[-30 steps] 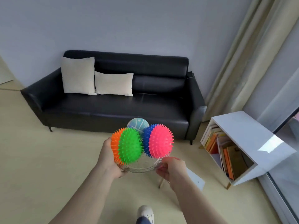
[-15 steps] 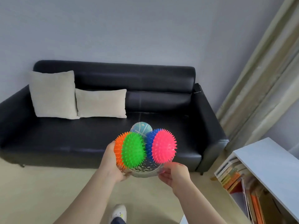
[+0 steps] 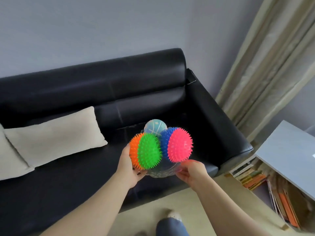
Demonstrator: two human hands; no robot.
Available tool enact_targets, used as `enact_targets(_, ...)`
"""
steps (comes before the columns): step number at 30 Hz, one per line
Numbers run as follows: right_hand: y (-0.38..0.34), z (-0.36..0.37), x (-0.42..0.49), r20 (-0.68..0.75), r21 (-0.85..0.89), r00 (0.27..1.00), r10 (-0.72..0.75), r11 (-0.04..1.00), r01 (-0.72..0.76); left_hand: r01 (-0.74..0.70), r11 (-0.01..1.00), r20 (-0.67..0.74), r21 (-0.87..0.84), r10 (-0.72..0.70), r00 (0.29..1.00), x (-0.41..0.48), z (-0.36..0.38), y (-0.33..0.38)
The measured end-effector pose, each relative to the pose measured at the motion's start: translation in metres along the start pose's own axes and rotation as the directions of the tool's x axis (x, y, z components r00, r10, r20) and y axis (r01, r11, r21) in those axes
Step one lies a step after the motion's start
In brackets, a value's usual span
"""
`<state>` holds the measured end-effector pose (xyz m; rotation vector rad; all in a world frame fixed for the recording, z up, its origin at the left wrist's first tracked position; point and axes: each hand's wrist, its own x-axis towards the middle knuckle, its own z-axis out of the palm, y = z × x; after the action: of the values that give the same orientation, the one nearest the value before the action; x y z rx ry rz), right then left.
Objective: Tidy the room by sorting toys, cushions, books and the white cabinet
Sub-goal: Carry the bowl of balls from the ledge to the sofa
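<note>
Nearest to me, on the pale floor (image 3: 187, 200) in front of the sofa (image 3: 119, 92), are my knee in blue jeans (image 3: 172, 226) and the toe of a light shoe (image 3: 173, 215), both blurred.

Past them I hold a clear glass bowl (image 3: 162, 172) above the front edge of the sofa's seat, toward the end with the armrest. My left hand (image 3: 128, 165) grips one side of the bowl with the fingers curled under it and the thumb up along the toys. My right hand (image 3: 192, 171) pinches the opposite rim.

Five toys are heaped in the bowl and rise well above its rim. A green spiky ball (image 3: 149, 151) and a pink spiky ball (image 3: 179, 144) face me. An orange spiky ball (image 3: 133, 150) and a blue spiky ball (image 3: 164, 142) sit behind them. A pale blue ball with lines (image 3: 155, 126) is farthest back. The heap hides the part of the sofa's seat directly behind it.

On the sofa's seat, away from the armrest, a cream cushion (image 3: 54, 133) leans on the backrest, and a second cushion (image 3: 8, 159) is cut by the frame edge.

Just beyond the sofa's armrest stands the white cabinet (image 3: 286, 154), tipped at an angle, with books (image 3: 252, 176) lying and leaning untidily inside. Behind that corner of the sofa hangs a beige curtain (image 3: 272, 65), and a grey wall (image 3: 102, 31) backs the sofa.
</note>
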<state>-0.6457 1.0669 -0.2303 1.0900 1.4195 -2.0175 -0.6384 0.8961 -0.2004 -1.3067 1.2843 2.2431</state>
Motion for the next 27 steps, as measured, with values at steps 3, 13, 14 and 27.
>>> enact_targets(3, -0.03, 0.003, 0.051, -0.043, 0.028, 0.999, 0.02, 0.999, -0.018, 0.025, 0.998, -0.022, 0.053, -0.024, 0.999, 0.049, 0.039, 0.013)
enact_targets(13, -0.14, 0.007, 0.244, -0.12, -0.01, 0.984, 0.129, 0.991, -0.132, 0.166, 0.985, -0.121, 0.046, -0.16, 0.98, 0.22, 0.18, 0.051)
enact_targets(14, -0.147, 0.006, 0.268, -0.124, -0.017, 0.982, 0.14, 0.989, -0.144, 0.181, 0.982, -0.121, 0.046, -0.174, 0.977, 0.241, 0.195, 0.051)
enact_targets(27, -0.142, -0.002, 0.415, -0.155, 0.058, 0.951, 0.268, 0.963, -0.262, 0.262, 0.965, -0.138, -0.024, -0.263, 0.955, 0.394, 0.242, 0.013)
